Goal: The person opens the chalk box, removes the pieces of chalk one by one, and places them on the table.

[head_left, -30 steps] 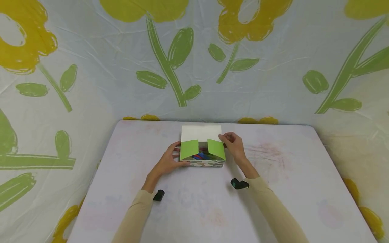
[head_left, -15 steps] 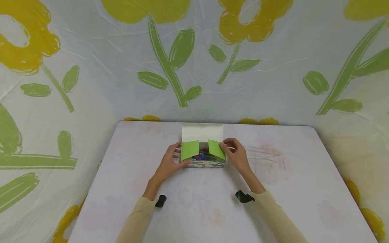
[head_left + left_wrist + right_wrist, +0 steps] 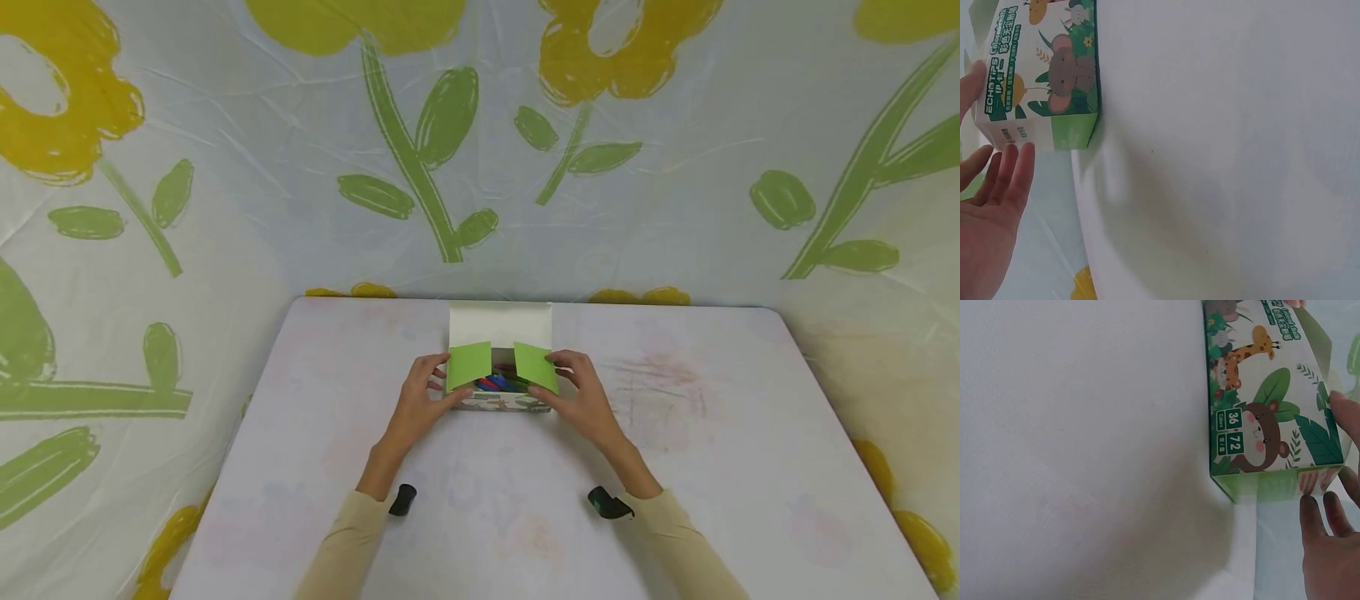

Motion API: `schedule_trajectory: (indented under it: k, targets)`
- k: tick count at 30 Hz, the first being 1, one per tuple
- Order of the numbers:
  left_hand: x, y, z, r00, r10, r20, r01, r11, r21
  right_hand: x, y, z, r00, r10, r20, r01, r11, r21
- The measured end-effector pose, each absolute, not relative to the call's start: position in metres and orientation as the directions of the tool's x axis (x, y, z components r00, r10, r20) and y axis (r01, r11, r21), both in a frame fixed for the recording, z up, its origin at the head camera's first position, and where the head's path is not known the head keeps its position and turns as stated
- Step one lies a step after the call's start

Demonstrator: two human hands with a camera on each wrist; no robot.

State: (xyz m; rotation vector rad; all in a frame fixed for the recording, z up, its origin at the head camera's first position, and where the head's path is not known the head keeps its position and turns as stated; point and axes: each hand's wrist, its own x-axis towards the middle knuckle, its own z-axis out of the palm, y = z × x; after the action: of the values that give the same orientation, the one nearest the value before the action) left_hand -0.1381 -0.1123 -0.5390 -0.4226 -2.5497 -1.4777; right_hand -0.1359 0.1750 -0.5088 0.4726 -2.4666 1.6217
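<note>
A cardboard chalk box (image 3: 501, 402) stands on the table with its white lid (image 3: 500, 323) raised at the back. Two green end flaps (image 3: 468, 367) lean inward over the opening, and blue and red pieces (image 3: 495, 382) show in the gap between them. My left hand (image 3: 418, 397) holds the box's left end, thumb at the front edge, fingers along the side. At the right end, my right hand (image 3: 585, 398) holds it the same way. The left wrist view shows an elephant on the printed front (image 3: 1071, 75); the right wrist view shows a giraffe and bear (image 3: 1262, 434).
The pale table (image 3: 510, 533) carries faint coloured smudges, with reddish scribbles (image 3: 663, 379) right of the box. Behind it hangs a flower-patterned cloth (image 3: 300, 167), which also runs down both sides. A dark wrist device (image 3: 609, 503) sits beside each sleeve.
My right hand has come from the back right corner of the box toward its front, and its thumb now lies at the front edge. The left hand has stayed at the left end.
</note>
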Motion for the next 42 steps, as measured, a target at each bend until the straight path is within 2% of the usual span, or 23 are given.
schedule_trajectory:
  k: [5,10,17,26,31,34,42]
  targets:
    - [-0.138,-0.109,-0.538,-0.951,0.140,0.276,0.309,0.463,0.831,-0.143,0.179,-0.530,-0.921,-0.147,0.361,-0.389,0.410,-0.825]
    - [-0.137,-0.106,-0.535,-0.951,0.126,0.284,0.309,0.467,0.828,-0.141,0.178,-0.531,-0.918,-0.095,0.386,-0.388,0.420,-0.820]
    - [-0.135,-0.109,-0.536,-0.913,0.114,0.392,0.395,0.487,0.779,-0.122,0.170,-0.491,-0.972,-0.037,0.231,-0.231,0.315,-0.921]
    - [-0.130,-0.112,-0.540,-0.868,0.069,0.492,0.471,0.425,0.773,-0.126,0.188,-0.518,-0.996,0.030,0.083,-0.079,0.123,-0.989]
    - [-0.125,-0.112,-0.541,-0.885,-0.014,0.466,0.425,0.386,0.818,-0.123,0.192,-0.527,-0.996,0.086,-0.003,0.008,0.053,-0.999]
    - [-0.122,-0.112,-0.540,-0.903,-0.061,0.426,0.376,0.370,0.849,-0.122,0.193,-0.529,-0.992,0.111,-0.057,0.052,-0.046,-0.998]
    - [-0.116,-0.110,-0.536,-0.933,-0.146,0.330,0.287,0.255,0.923,-0.124,0.190,-0.532,-0.971,0.194,-0.141,0.091,-0.248,-0.965]
